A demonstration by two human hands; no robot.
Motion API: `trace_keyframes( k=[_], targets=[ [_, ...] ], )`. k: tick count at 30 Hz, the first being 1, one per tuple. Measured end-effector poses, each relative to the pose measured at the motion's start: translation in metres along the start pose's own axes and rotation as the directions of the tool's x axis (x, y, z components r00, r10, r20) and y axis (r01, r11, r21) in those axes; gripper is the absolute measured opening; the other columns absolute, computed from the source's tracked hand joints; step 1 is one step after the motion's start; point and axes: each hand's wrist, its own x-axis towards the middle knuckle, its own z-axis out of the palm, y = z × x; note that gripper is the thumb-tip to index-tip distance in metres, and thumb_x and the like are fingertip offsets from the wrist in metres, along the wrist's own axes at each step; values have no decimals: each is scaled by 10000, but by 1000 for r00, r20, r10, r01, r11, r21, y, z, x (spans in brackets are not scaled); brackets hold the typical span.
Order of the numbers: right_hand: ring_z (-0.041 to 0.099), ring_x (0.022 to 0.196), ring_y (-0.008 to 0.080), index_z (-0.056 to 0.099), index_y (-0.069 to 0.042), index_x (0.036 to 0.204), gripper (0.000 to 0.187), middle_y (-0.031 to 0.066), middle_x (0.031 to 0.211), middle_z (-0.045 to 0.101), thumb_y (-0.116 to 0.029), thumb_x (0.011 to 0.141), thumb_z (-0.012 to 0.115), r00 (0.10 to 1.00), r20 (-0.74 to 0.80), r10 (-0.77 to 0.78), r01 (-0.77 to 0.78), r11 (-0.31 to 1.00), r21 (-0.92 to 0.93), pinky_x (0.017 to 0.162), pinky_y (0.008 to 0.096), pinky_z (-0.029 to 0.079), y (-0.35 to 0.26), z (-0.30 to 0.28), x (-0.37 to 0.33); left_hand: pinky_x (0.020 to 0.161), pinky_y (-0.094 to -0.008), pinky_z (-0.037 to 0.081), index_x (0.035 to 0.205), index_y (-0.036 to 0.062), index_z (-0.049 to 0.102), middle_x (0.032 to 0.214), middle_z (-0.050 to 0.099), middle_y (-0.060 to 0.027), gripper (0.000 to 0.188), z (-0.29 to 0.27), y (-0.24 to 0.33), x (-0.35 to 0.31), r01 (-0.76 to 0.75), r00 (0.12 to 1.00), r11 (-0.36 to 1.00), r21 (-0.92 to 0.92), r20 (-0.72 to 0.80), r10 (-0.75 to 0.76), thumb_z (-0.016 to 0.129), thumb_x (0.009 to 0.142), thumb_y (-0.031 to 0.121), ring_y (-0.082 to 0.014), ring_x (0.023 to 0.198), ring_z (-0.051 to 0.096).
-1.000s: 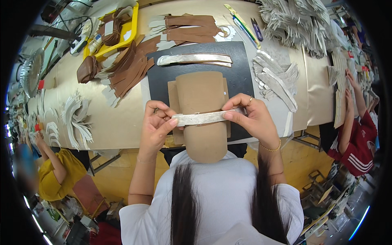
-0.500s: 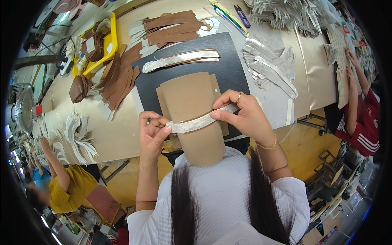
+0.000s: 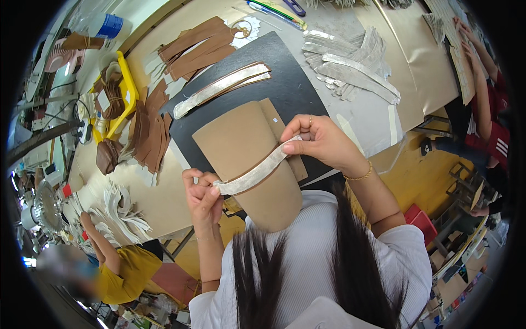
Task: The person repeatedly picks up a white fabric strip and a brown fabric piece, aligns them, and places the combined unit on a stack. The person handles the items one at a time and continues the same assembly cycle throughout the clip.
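Note:
A curved strip (image 3: 253, 176), whitish grey on its upper face with a brown leather edge, lies across a tan curved board (image 3: 233, 140). My left hand (image 3: 204, 198) pinches the strip's left end between thumb and fingers. At its right end, my right hand (image 3: 320, 141) grips it the same way, the tip hidden by the fingers. The board's near end rests close to my chest. Beneath its far part are a flat tan piece (image 3: 268, 112) and a black mat (image 3: 296, 71). Farther up the mat lie brown strips with whitish faces (image 3: 227, 85).
Grey strips (image 3: 350, 66) are heaped at the right. Brown leather strips (image 3: 200, 46) lie at the far left, near a yellow tray (image 3: 129, 88) holding brown pieces. White strips (image 3: 123, 211) sit by a co-worker in a yellow shirt (image 3: 131, 268). Another person's hands (image 3: 471, 44) work at far right.
The whole view has turned, so the table looks tilted. The board leans more to the left, and the strip slopes more steeply. Both hands keep their hold on it.

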Motion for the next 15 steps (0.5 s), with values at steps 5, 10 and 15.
trace_keyframes(
  k=[5, 10, 15],
  targets=[
    [598, 776, 55, 592, -5, 918, 174, 19, 845, 635, -97, 822, 704, 1000, -12, -24, 23, 997, -77, 704, 194, 481, 1, 5, 0, 761, -296, 473, 1151, 114, 356, 870, 601, -115, 454, 1, 0, 0, 3, 1000, 1000, -9, -6, -3, 615, 818, -54, -173, 806, 580],
    [543, 721, 32, 555, -19, 964, 257, -5, 815, 601, -126, 807, 728, 993, -69, -92, 72, 963, -260, 666, 178, 446, 5, 5, 1, 774, -300, 474, 1149, 112, 364, 858, 602, -107, 452, 6, 1, 1, -2, 999, 1000, 21, -44, 3, 622, 815, -50, -178, 811, 583],
    [469, 635, 11, 531, -39, 992, 327, -44, 754, 537, -162, 788, 754, 982, -139, -128, 107, 983, -150, 595, 160, 394, 18, 6, 1, 784, -307, 476, 1148, 105, 367, 852, 604, -105, 455, 3, 1, 0, 0, 1000, 1000, 16, -29, 0, 629, 810, -53, -175, 816, 583]
  ],
)
